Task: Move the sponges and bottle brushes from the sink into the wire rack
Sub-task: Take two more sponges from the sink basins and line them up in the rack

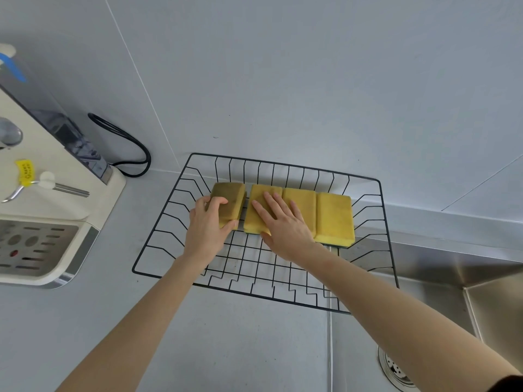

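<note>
A black wire rack [387,222] stands on the grey counter against the wall. Several yellow sponges lie in a row along its back. The leftmost, darker sponge [229,197] is gripped by my left hand [208,224], thumb on its near edge and fingers over its top. My right hand [283,224] lies flat, fingers spread, on the second sponge [256,222]. Two more sponges [304,205] [334,219] sit to the right, side by side and touching. No bottle brush shows.
A cream water dispenser [56,210] with a drip tray stands at the left, its black cable [133,145] looped behind. The steel sink [492,304] opens at the lower right, with a drain [396,369] near the bottom edge.
</note>
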The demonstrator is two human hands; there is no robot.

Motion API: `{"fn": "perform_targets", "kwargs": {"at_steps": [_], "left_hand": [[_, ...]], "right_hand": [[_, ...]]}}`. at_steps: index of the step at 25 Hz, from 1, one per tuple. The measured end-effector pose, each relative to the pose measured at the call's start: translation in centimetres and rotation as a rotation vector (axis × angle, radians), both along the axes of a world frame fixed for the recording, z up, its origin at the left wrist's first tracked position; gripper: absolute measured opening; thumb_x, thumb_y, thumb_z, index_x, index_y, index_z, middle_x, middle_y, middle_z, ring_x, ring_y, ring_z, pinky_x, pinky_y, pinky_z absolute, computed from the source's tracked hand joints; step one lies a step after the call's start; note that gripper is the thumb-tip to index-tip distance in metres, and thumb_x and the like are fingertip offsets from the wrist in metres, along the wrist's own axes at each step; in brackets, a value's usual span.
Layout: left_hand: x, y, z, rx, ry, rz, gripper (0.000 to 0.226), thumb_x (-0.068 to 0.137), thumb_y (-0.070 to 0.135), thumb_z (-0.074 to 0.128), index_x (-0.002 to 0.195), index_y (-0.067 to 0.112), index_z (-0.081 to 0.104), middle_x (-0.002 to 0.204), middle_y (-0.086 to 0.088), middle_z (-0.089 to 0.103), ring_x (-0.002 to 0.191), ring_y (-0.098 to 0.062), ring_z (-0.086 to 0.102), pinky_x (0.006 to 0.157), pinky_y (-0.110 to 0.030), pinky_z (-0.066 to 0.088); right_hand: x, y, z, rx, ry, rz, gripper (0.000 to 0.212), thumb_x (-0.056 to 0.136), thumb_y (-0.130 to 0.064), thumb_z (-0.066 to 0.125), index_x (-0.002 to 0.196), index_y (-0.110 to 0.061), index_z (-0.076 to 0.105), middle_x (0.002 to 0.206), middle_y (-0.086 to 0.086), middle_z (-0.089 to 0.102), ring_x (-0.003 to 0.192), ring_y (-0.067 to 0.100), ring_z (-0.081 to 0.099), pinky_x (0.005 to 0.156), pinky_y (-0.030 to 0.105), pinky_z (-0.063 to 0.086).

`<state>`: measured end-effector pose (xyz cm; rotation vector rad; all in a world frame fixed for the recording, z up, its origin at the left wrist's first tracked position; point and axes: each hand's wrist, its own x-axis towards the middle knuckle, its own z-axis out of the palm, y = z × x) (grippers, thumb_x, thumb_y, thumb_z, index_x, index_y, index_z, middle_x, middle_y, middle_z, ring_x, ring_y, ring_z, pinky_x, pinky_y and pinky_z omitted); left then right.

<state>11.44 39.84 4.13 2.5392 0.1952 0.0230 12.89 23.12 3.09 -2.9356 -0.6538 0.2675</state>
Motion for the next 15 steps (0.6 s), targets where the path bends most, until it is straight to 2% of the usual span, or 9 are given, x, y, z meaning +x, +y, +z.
{"fn": "perform_targets", "kwargs": {"at_steps": [9,15], "left_hand": [[0.59,-0.42,-0.55,-0.015,0.008,-0.109,0.051,0.078,0.016,0.066,0.124,0.012,0.044,0.138,-0.016,0.029,0.125,-0.034,0.035,0.101,-0.039,0.037],[0.88,-0.21,-0.69,0.005,0.024,-0.158,0.049,0.080,0.011,0.064,0.124,0.011,0.043,0.137,-0.015,0.031,0.120,-0.031,0.043,0.098,-0.036,0.039]], "right_hand": [[-0.01,-0.15,-0.04,0.006,0.016,0.017,0.065,0.096,-0.033,0.038,0.147,-0.027,-0.001,0.159,0.004,-0.005,0.146,0.023,-0.008,0.118,0.045,-0.004],[0.06,-0.13,-0.10,0.001,0.016,0.018,0.065,0.096,-0.033,0.037,0.147,-0.027,-0.002,0.159,0.004,-0.006,0.146,0.023,-0.008,0.118,0.044,-0.005]]}}
